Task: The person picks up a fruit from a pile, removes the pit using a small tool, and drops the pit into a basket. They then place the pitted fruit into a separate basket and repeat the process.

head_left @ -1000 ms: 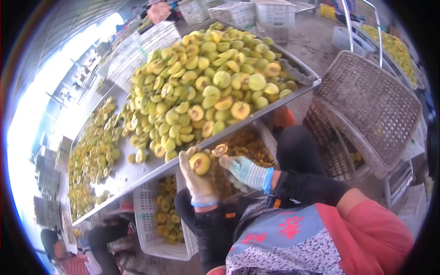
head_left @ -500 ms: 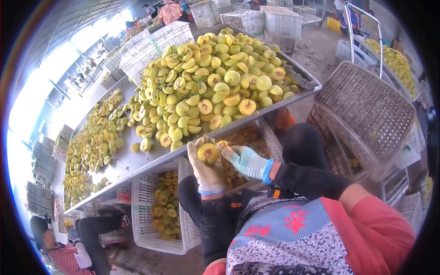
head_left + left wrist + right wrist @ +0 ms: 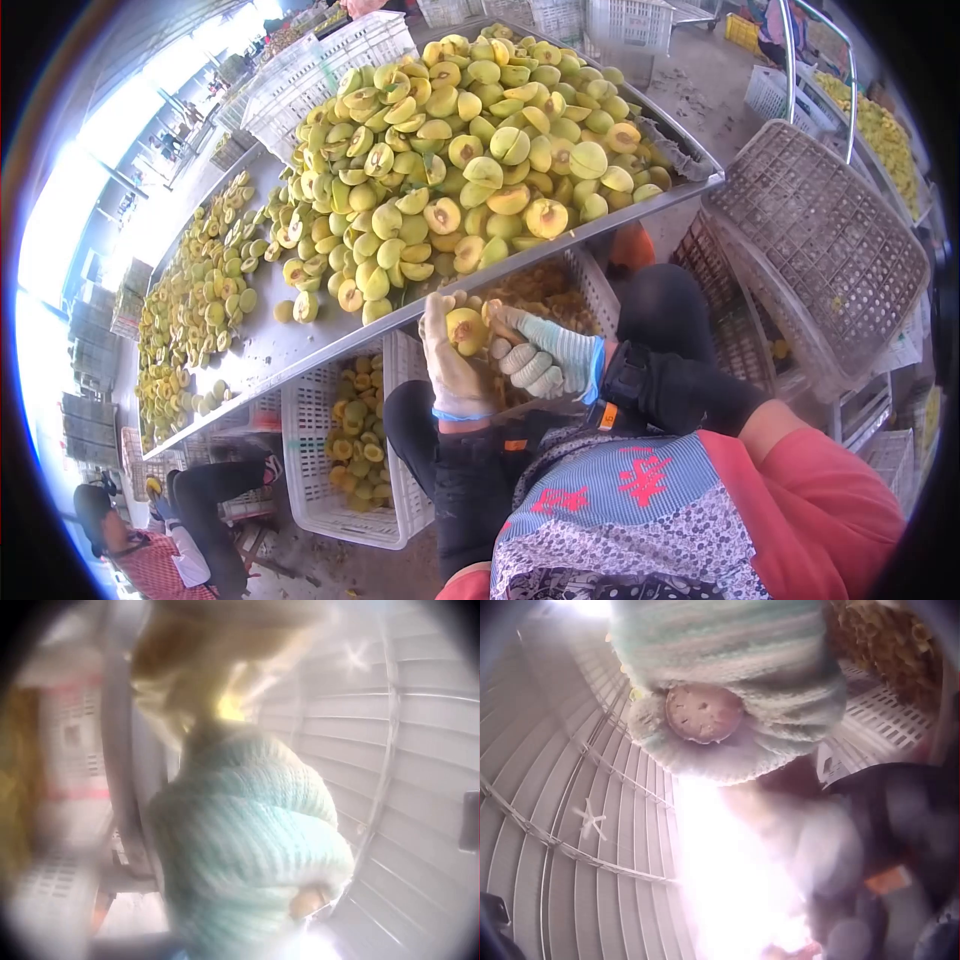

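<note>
In the head view my left hand [image 3: 455,365], in a cream glove, holds a yellow-green peach half [image 3: 466,331] with its cut face up. My right hand [image 3: 550,355], in a teal-and-white striped knit glove, is right beside it, fingers curled round a tool. The round end of the tool's handle [image 3: 703,712] pokes out of the fist in the right wrist view. Its working end is hidden at the peach half, where a small yellowish piece [image 3: 491,310] shows. The left wrist view has the striped glove [image 3: 247,817] in front of the blurred cream one.
A large heap of peach halves [image 3: 430,180] covers the metal table [image 3: 300,362]. Below its edge are a white crate of halves [image 3: 310,470] and a bin of brownish scraps [image 3: 545,285]. Stacked brown crates [image 3: 820,230] stand at right. Another person [image 3: 150,560] sits lower left.
The head view has shifted slightly. My right hand has turned, with its curled fingers now facing up, close against the peach half. My left hand keeps hold of the half.
</note>
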A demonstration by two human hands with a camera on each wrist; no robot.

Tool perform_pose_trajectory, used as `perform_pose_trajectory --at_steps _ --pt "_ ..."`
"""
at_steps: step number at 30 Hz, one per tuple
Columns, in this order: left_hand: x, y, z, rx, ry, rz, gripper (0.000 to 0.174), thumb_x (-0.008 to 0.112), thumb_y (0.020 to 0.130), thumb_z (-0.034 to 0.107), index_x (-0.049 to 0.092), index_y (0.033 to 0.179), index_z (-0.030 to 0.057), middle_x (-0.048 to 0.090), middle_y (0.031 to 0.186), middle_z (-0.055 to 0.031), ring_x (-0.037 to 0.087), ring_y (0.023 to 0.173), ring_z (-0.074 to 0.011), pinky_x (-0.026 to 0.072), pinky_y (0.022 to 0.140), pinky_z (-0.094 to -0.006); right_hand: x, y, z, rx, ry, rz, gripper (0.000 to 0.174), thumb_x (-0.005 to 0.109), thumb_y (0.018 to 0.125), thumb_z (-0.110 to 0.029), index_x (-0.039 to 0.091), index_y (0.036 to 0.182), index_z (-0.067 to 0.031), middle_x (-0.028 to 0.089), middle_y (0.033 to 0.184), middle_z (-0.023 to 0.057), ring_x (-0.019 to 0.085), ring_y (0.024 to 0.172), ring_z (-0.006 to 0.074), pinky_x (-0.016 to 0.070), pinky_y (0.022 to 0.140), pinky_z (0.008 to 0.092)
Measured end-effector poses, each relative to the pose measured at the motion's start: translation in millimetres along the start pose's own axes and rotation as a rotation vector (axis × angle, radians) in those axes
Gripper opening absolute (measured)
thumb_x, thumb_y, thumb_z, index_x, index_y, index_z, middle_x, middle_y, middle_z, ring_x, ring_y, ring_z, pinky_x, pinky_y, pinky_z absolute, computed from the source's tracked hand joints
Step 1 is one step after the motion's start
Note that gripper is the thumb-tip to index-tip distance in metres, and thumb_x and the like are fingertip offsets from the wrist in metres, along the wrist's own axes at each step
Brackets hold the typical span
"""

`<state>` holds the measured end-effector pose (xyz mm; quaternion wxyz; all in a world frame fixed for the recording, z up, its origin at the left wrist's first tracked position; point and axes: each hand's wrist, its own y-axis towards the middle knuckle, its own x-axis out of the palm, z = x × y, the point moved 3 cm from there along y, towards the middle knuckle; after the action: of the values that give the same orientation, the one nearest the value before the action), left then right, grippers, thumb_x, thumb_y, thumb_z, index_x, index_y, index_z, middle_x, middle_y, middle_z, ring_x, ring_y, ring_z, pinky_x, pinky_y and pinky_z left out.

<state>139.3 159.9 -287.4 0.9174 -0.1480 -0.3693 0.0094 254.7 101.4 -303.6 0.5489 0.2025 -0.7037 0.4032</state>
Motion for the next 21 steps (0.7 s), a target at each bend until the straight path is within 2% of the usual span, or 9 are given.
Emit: perform_pose_trajectory --at_steps 2,5,8,10,13,17,18,20,21 --pt "4.4 -1.9 1.9 0.019 0.161 -0.067 0.022 0.069 0.094 0.025 0.062 0.104 0.0067 0.066 0.096 -0.0040 0.064 0.088 -0.0164 0.0537 0.079 -0.0286 -5.7 3.2 -3.4 0.052 0.204 -0.155 0.052 0.050 0.095 -0.067 0.054 0.084 -0.0155 0.033 0.057 -0.0110 0.027 0.040 0.0009 0.0228 0.031 0.0183" --pt "23.0 -12.4 9.0 -0.012 0.349 -0.119 0.015 0.071 0.091 0.011 0.063 0.103 0.0065 0.065 0.091 -0.0005 0.061 0.080 -0.0092 0.0509 0.072 -0.0236 -14.2 2.8 -7.6 0.091 0.200 -0.155 0.052 0.048 0.097 -0.064 0.055 0.083 -0.0154 0.032 0.056 -0.0114 0.027 0.041 0.0011 0.0230 0.031 0.0186" --pt "12.1 7.3 -1.6 0.061 0.579 -0.124 0.015 0.067 0.093 0.008 0.057 0.104 0.0082 0.061 0.089 -0.0021 0.058 0.075 -0.0094 0.0512 0.065 -0.0236 -17.5 1.6 -13.7 0.087 0.178 -0.073 0.051 0.048 0.098 -0.063 0.055 0.084 -0.0154 0.032 0.056 -0.0113 0.027 0.040 0.0013 0.0227 0.031 0.0187" --pt "0.7 15.7 -9.1 0.125 0.581 -0.095 0.019 0.071 0.092 0.008 0.059 0.107 0.0053 0.063 0.091 -0.0017 0.058 0.082 -0.0091 0.0499 0.078 -0.0228 -13.6 -3.7 -15.0 0.073 0.190 -0.135 0.051 0.046 0.098 -0.063 0.055 0.085 -0.0142 0.033 0.058 -0.0105 0.028 0.043 0.0020 0.0239 0.032 0.0183" --pt "-6.8 23.7 -13.4 0.099 0.590 -0.044 0.017 0.071 0.092 0.011 0.063 0.104 0.0026 0.066 0.095 -0.0026 0.061 0.081 -0.0096 0.0522 0.077 -0.0236 -24.7 6.1 -19.6 0.087 0.318 -0.327 0.050 0.045 0.099 -0.063 0.054 0.084 -0.0159 0.031 0.059 -0.0103 0.025 0.043 0.0021 0.0223 0.033 0.0188" --pt "-11.0 28.7 -14.1 0.102 0.499 -0.018 0.022 0.075 0.090 0.015 0.063 0.104 0.0026 0.067 0.094 -0.0031 0.063 0.083 -0.0103 0.0524 0.077 -0.0239 -17.9 1.8 -12.3 -0.006 -0.102 0.085 0.054 0.044 0.097 -0.068 0.052 0.082 -0.0167 0.029 0.057 -0.0099 0.022 0.041 0.0020 0.0171 0.034 0.0202" --pt "-11.8 32.2 -13.5 0.099 0.421 -0.024 0.023 0.075 0.090 0.016 0.063 0.104 0.0027 0.067 0.094 -0.0030 0.063 0.083 -0.0105 0.0523 0.077 -0.0239 -18.4 3.6 -13.4 -0.019 -0.106 0.048 0.055 0.044 0.096 -0.069 0.051 0.082 -0.0169 0.028 0.058 -0.0100 0.021 0.042 0.0019 0.0161 0.035 0.0201" --pt "-8.1 26.9 -11.6 0.203 0.348 -0.082 0.035 0.062 0.098 0.038 0.063 0.102 0.0028 0.066 0.095 -0.0073 0.063 0.085 -0.0172 0.0526 0.078 -0.0309 -10.5 1.3 -17.6 -0.106 -0.198 0.134 0.056 0.042 0.098 -0.068 0.050 0.080 -0.0152 0.033 0.057 -0.0074 0.024 0.040 0.0044 0.0204 0.033 0.0211" --pt "-7.1 27.9 -9.1 0.114 0.303 -0.028 0.040 0.058 0.100 0.043 0.063 0.101 0.0027 0.065 0.096 -0.0093 0.062 0.086 -0.0197 0.0528 0.080 -0.0331 -7.0 0.0 -20.0 -0.181 -0.383 0.232 0.056 0.043 0.099 -0.065 0.053 0.081 -0.0123 0.038 0.057 -0.0053 0.030 0.040 0.0075 0.0260 0.035 0.0241"
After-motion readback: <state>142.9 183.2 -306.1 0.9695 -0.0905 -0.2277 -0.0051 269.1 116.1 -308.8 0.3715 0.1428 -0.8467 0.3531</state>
